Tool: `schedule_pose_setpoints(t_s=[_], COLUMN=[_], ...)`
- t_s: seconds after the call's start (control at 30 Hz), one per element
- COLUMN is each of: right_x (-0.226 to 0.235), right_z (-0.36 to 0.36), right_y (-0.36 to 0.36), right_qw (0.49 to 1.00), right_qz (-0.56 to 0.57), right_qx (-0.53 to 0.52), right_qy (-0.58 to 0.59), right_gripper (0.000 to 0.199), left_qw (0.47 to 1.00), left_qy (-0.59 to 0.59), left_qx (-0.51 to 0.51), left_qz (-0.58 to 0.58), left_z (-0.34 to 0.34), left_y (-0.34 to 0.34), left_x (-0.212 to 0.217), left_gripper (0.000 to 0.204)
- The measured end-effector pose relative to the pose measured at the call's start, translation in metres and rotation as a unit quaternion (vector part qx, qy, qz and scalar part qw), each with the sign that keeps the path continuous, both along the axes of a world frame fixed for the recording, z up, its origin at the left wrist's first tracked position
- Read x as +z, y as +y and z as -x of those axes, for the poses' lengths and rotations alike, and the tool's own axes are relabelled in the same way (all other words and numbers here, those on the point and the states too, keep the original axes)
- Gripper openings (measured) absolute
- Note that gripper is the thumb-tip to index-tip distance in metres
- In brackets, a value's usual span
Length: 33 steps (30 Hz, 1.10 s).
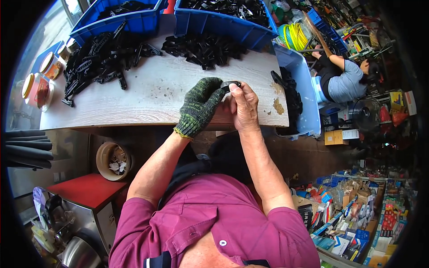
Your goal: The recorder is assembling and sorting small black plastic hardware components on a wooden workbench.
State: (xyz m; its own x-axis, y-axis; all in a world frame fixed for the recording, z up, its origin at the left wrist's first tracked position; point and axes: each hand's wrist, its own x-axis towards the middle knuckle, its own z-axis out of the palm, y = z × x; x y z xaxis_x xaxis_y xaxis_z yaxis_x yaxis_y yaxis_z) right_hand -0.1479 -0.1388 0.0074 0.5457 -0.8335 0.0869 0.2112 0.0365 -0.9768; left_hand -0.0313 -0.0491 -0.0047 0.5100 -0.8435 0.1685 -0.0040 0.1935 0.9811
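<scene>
Over the front edge of a whitish wood-grain table (152,100), my two hands meet on a small black plastic part (230,84). My left hand (199,107), in a dark green-and-black knitted glove, is closed round its left side. The bare fingers of my right hand (246,105) pinch it from the right, thumb on top. Most of the part is hidden by the fingers, so its exact kind does not show. Beyond my hands lies a heap of loose black plastic pieces (201,50). Longer black clip-like pieces (96,62) are piled at the left.
Two blue bins (120,24) (223,30) of black parts stand at the back. A light-blue tub (309,85) with black pieces adjoins the table's right side. Lidded jars (38,91) line the left edge. A person (344,82) sits at far right. A waste bucket (103,163) stands below left.
</scene>
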Motion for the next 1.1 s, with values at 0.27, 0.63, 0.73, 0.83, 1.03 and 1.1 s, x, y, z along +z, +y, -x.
schedule_pose_setpoints(t_s=[0.27,0.63,0.73,0.83,1.03,1.1], right_x=[0.022,0.033,0.028,0.025,0.025,0.027], right_z=[0.024,0.035,0.008,-0.020,-0.055,-0.062], right_y=[-0.047,-0.133,-0.142,-0.153,-0.166,-0.168], right_qw=[0.996,0.949,0.956,0.940,0.912,0.891], right_qz=[-0.037,-0.106,-0.119,-0.108,-0.039,-0.004], right_qx=[-0.074,-0.280,-0.214,-0.213,-0.185,-0.195], right_qy=[-0.045,0.104,0.158,0.242,0.364,0.410], right_gripper=[0.031,0.028,0.030,0.030,0.035,0.031], left_qw=[0.999,0.995,0.997,0.997,0.985,0.984], left_qy=[0.017,-0.086,-0.068,-0.051,-0.167,-0.170], left_qx=[0.016,0.019,0.015,0.023,0.038,0.042], left_qz=[0.043,0.038,0.037,0.048,0.034,0.032], left_z=[0.006,0.007,0.007,0.009,0.009,0.009], left_y=[0.001,0.001,0.000,0.000,0.000,0.000], left_x=[-0.005,0.000,-0.003,-0.004,0.002,0.002], left_gripper=[0.031,0.023,0.023,0.024,0.024,0.025])
